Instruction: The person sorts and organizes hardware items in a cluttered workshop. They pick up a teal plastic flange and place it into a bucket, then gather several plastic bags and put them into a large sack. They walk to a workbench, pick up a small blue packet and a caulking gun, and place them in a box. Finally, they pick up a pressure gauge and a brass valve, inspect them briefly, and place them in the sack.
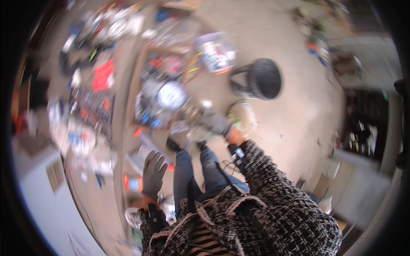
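My left hand (pixel 154 174), in a grey glove, is held out with its fingers stretched and nothing in it. It is above a strip of floor with an orange-labelled container (pixel 135 183) close by. My right hand (pixel 215 122), also gloved in grey, reaches forward past my feet. Motion smears its fingers; a brownish, shiny bit (pixel 191 112) shows at their tips, and I cannot make out whether they hold it. Just left of that hand is a shallow wooden box (pixel 131 96) full of mixed small items, with a round whitish lid-like disc (pixel 171 95) on top.
A black bucket (pixel 265 79) stands on the floor ahead, near a clear tub (pixel 217 52) of small items. Beside my right hand sits a pale, roundish container (pixel 242 116). Loose goods, including a red packet (pixel 103 75), spread along the left. A white cabinet (pixel 49 192) stands at lower left.
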### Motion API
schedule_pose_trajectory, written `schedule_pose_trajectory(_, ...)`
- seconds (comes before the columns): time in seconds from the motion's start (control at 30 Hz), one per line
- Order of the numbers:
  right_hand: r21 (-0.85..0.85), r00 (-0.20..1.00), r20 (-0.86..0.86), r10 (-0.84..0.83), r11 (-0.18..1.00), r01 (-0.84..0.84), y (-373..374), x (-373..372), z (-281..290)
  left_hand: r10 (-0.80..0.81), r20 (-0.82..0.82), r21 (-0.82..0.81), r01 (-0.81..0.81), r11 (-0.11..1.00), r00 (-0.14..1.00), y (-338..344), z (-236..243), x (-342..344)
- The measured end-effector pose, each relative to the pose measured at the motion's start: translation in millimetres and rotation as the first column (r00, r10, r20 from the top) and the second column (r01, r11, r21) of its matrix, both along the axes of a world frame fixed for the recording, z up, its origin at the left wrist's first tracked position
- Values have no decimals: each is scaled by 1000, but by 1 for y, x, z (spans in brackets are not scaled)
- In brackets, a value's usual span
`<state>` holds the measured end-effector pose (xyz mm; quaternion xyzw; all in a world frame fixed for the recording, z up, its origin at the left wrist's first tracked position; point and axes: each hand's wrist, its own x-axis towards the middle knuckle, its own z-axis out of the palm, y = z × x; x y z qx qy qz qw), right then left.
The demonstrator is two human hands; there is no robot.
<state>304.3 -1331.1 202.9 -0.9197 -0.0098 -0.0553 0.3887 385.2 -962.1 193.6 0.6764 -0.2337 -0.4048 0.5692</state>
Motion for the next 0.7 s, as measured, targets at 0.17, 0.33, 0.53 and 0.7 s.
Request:
schedule_pose_trajectory(0.17,718,872,-489,-19,559,415,134,-47,75,-188,-830,-349,-225,910,526,21,40,40)
schedule_pose_trajectory(0.33,771,894,-440,-89,473,427,235,-105,124,-208,-902,-245,-52,968,379,32,76,24)
schedule_pose_trajectory(0.53,674,833,-472,-290,490,553,244,-190,140,-313,-845,-299,103,949,434,-2,91,-39)
schedule_pose_trajectory(0.7,687,785,-373,-495,421,592,237,-241,140,-354,-834,-338,117,934,422,-37,110,-84)
